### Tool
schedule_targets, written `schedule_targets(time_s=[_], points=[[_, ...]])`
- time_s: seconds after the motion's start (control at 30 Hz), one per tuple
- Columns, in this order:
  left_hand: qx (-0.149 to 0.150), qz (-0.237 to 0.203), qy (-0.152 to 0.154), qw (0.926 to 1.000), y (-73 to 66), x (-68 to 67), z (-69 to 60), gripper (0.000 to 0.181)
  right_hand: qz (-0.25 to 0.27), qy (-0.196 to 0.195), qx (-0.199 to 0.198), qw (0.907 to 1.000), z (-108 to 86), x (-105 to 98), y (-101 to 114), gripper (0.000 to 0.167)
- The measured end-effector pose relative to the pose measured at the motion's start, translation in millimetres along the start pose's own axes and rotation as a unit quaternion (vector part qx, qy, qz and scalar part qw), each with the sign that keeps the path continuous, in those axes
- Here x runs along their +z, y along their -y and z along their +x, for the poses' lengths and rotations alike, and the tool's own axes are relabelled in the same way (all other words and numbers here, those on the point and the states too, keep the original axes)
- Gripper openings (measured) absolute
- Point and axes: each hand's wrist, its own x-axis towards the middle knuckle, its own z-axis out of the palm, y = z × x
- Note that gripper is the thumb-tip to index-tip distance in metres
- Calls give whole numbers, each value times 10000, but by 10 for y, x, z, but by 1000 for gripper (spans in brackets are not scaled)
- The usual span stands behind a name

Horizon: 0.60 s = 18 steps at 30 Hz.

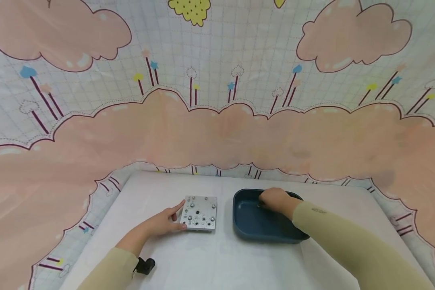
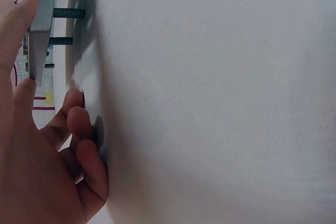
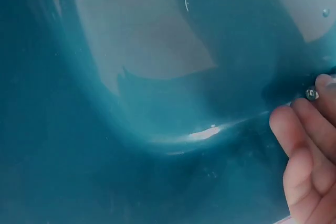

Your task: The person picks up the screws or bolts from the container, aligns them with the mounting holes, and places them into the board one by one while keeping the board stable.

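A square silver metal plate (image 1: 199, 212) with several screws and holes in its top face is on the left of the white table. My left hand (image 1: 163, 222) grips it by the left side, thumb and a finger at its corners. Threaded screw shanks (image 2: 69, 13) stick out beneath the plate (image 2: 44, 3) in the left wrist view, and the other fingers curl below. My right hand (image 1: 275, 200) reaches into a dark blue plastic bin (image 1: 251, 231). At its fingertips is a small shiny metal screw (image 3: 312, 94), pinched and mostly hidden by the fingers.
The bin stands to the right of the plate, with a gap of white tabletop (image 1: 224, 262) between them. A tiny shiny droplet-like spot (image 3: 326, 12) shows on the bin's floor. Behind the table hangs a cloud-patterned cloth (image 1: 217, 137).
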Motion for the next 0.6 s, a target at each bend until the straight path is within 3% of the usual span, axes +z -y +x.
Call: schedule_targets(time_s=[0.37,0.6], points=[[-124,-29,-53,9999,-18,8,-23,95,160,113,495,9986,-64,-5,32,21],[-43,16,-14,10000,5,-8,-6,96,475,380,1152,9915,-110,-47,77,26]])
